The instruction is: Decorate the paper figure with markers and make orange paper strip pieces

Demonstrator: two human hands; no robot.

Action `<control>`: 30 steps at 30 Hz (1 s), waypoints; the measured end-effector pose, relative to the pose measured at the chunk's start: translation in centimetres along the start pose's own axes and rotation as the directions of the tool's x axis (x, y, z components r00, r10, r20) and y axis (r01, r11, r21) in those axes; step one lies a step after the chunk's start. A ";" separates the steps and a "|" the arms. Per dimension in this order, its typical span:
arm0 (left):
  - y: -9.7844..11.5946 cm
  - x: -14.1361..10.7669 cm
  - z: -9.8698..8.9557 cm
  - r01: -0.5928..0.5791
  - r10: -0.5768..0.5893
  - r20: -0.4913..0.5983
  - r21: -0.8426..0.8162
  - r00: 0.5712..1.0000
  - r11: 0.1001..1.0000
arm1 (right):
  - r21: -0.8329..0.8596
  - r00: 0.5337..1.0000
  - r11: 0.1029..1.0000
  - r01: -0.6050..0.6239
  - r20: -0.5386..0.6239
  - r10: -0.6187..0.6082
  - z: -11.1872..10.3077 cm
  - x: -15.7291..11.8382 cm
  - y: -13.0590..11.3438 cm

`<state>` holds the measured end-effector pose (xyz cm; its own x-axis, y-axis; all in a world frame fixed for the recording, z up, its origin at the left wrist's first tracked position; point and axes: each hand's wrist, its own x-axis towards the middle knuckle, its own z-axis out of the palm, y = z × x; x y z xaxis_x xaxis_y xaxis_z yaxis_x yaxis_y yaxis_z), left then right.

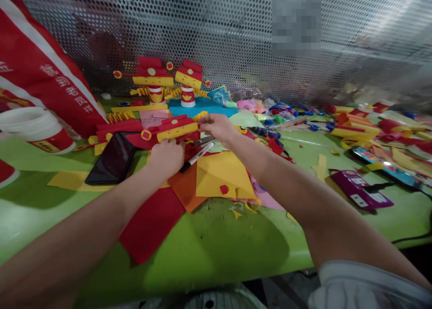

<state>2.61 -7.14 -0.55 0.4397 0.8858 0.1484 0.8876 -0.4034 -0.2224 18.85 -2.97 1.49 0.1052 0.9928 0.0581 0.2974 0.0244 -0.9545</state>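
Note:
My left hand (pixel 168 156) is closed at the lower edge of a red and yellow paper figure head (pixel 177 130), holding it above the table. At the head's right end, my right hand (pixel 217 127) pinches by a small yellow paper piece (pixel 200 115). A black-and-white marker (pixel 199 155) and scissors (pixel 204 140) lie just below the hands. Yellow sheets (pixel 222 176), an orange sheet (pixel 187 187) and a red sheet (pixel 151 226) are spread nearer me. Two finished-looking paper figures on cups (pixel 155 94) (pixel 188 96) stand behind.
A black phone (pixel 111 158), white bucket (pixel 37 129) and large red bag (pixel 50 61) are at left. A purple device (pixel 362 190) with a cable, a colourful case (pixel 384 165) and paper scraps are at right. A perforated metal panel (pixel 229 39) rises behind the green table (pixel 216 241).

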 end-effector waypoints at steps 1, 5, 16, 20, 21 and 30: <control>-0.1 0.1 0.1 0.000 0.000 0.000 -0.010 1.000 1.000 | -0.068 0.999 0.997 0.042 0.010 -0.041 0.0 0.4 -0.2; -0.4 0.4 0.5 -0.015 0.014 -0.022 -0.034 1.000 0.999 | -0.448 0.978 0.878 0.171 -0.029 -0.205 -2.1 2.0 -0.3; -0.4 0.8 0.5 -0.021 0.014 -0.099 -0.075 0.995 0.997 | -0.832 0.963 0.508 0.225 0.109 -0.247 -4.8 5.1 1.2; -0.1 0.8 0.3 -0.089 0.082 -0.117 -0.052 0.990 0.995 | -0.834 0.950 0.469 0.291 0.195 -0.243 -3.4 5.9 0.4; -0.1 0.8 0.4 -0.120 0.112 -0.132 -0.056 0.985 0.991 | -0.840 0.946 0.449 0.306 0.215 -0.241 -3.3 6.1 0.2; -0.7 1.2 2.4 -0.155 0.129 -0.255 -0.088 0.958 0.984 | -0.857 0.904 0.294 0.423 0.377 -0.202 -2.0 7.9 -0.2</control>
<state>2.24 -5.23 -2.49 0.5705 0.7385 0.3594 0.8171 -0.5548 -0.1569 21.56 4.63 2.70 -0.3227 0.9368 0.1349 0.9452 0.3263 -0.0049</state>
